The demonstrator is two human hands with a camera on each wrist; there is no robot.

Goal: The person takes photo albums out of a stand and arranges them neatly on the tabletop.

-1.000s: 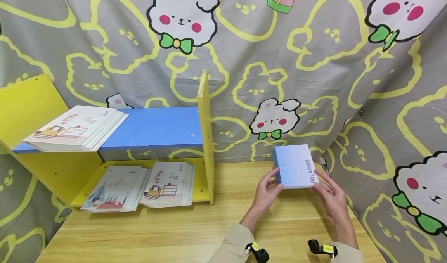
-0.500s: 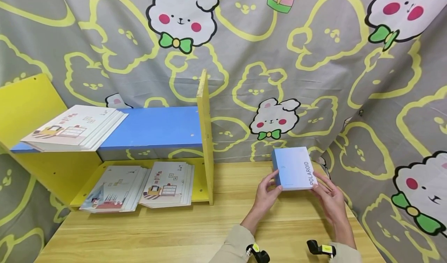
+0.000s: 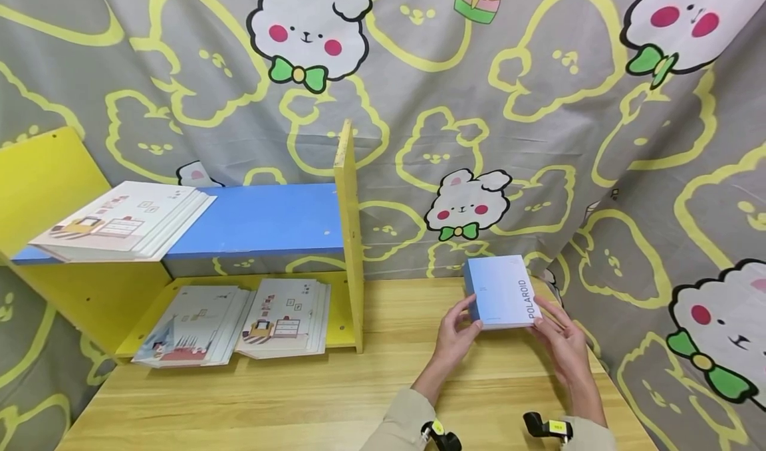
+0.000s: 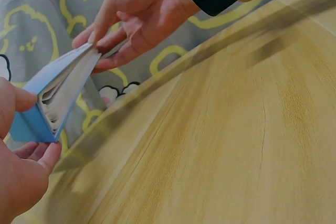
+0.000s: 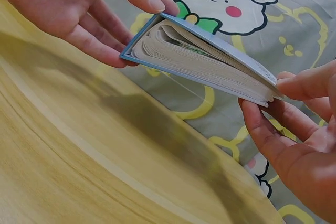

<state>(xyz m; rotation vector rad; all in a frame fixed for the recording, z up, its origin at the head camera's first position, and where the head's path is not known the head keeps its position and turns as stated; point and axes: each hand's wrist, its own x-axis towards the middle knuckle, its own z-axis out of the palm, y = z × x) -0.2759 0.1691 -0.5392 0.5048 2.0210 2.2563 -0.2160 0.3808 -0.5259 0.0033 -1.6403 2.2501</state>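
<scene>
A thick light-blue photo album [image 3: 501, 293] with POLAROID printed along its right side is held up over the table, front cover facing up. My left hand [image 3: 453, 334] grips its spine side, thumb on the cover and fingers beneath. On the opposite side my right hand [image 3: 564, 338] pinches the opening edge between thumb and fingers. The right wrist view shows the album's pages [image 5: 199, 59] from the end, slightly fanned under the cover. In the left wrist view the album [image 4: 58, 93] is tilted, its shadow falling on the wood below.
A yellow-and-blue shelf [image 3: 269, 218] stands at the left of the wooden table [image 3: 287, 404]. One stack of white illustrated books [image 3: 126, 218] lies on its upper board, and two stacks [image 3: 284, 318] lie on the lower. A patterned grey curtain [image 3: 407, 78] hangs behind.
The album and both hands have come slightly down and toward me. Both hands keep their hold. The head view has shifted a little, moving the shelf slightly left in the picture.
</scene>
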